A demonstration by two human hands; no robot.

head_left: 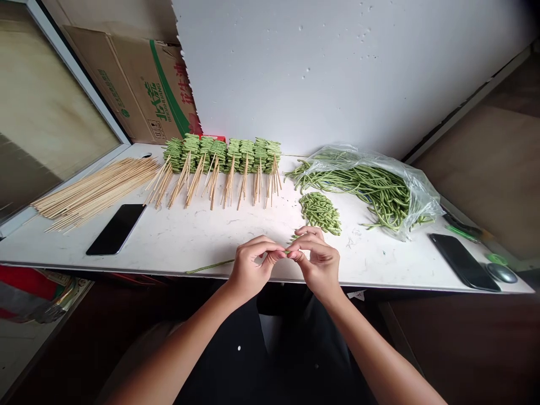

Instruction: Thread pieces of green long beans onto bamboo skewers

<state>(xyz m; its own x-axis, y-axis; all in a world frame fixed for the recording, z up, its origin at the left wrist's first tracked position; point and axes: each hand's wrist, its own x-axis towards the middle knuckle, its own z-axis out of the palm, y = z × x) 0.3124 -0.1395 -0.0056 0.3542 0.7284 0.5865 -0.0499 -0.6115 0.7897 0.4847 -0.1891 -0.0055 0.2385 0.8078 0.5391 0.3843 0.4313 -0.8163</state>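
The 2 bare hands, left hand point(252, 269) and right hand point(318, 261), are together, fingertips pinching a long, thin green yardlong bean point(211, 266) over the front edge of the smooth white tabletop point(198, 239), with a heap of short green bean pieces point(320, 212) on it just beyond them.

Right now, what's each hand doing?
Left hand: fingers closed, pinching a long green bean.
Right hand: fingers closed on the same bean.

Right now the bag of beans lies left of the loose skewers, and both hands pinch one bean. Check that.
Wrong side: the head view shows the bag of beans right of the loose skewers. Left hand and right hand pinch one bean.
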